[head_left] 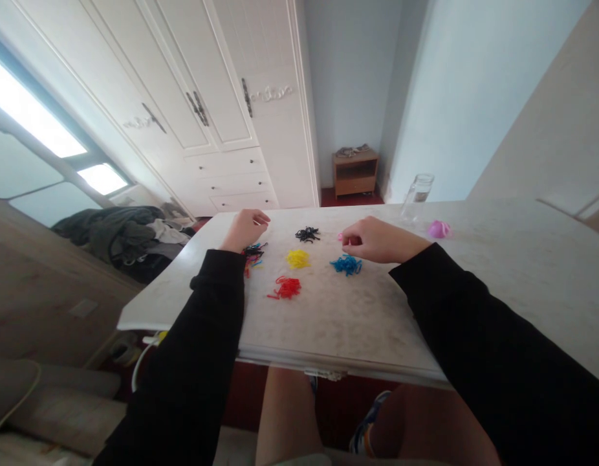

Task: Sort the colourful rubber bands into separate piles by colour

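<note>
Small piles of thin, coloured rubber bands lie on the pale tabletop (348,317). My left hand (246,230) is over the far left part, its fingers loosely bent and a gap beside the thumb. Just below it is a mixed-colour pile (253,255), partly hidden by my wrist and sleeve. My right hand (377,239) is pinched closed at the right, with a bit of pink band (349,243) at its fingertips. Around the hands are a black pile (308,234), a yellow pile (298,259), a blue pile (347,265) and a red pile (286,288).
A clear glass jar (418,193) stands near the table's far edge, beside a pink round object (439,229). Behind the table are a white wardrobe (231,175) and a small wooden cabinet (356,175). Heaped clothes (129,236) lie at the left.
</note>
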Available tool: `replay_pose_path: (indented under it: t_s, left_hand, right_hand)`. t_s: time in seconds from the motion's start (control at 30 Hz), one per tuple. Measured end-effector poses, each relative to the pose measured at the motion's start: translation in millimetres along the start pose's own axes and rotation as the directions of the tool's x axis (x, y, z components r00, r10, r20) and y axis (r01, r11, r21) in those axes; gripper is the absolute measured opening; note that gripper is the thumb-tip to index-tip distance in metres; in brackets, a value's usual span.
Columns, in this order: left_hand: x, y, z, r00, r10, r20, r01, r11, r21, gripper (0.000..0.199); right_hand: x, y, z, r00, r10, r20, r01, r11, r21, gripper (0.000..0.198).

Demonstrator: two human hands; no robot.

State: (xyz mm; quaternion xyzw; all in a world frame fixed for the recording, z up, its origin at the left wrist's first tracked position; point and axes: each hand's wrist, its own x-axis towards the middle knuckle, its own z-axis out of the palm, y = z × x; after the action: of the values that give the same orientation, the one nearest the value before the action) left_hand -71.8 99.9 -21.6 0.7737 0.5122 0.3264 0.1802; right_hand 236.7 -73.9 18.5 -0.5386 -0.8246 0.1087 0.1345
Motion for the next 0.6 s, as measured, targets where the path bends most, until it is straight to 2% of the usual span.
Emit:
replay_pose_path:
  t_s: [0.13,0.33,0.5,0.6]
  left_hand:
    - [-3.5,-7.0,-6.7,0.991,-0.078,0.108,0.077,0.997,0.015,0.018]
    - [-5.6,-0.7,-9.6,0.95,-0.17,0.263,0.186,0.982,-0.036,0.027]
    - [-7.5,-0.1,-12.2,0.927,-0.179,0.329,0.194,0.981,-0.013,0.029]
    - [-9.0,1.3,-12.5,0.924,-0.192,0.331,0.203,0.979,0.003,0.035]
  right_hand:
    - [0.1,-0.6,0.4,1.0,0.001,0.002,-0.001,1.0,-0.003,0.016]
    - [0.0,-1.2,0.0,1.0,-0.004,0.01,0.004,1.0,0.008,0.016]
    - [0.4,-1.2,0.1,1.0,-0.008,0.016,0.008,1.0,0.017,0.015]
    - [0.7,-1.0,0.4,1.0,-0.005,0.022,0.004,1.0,0.017,0.016]
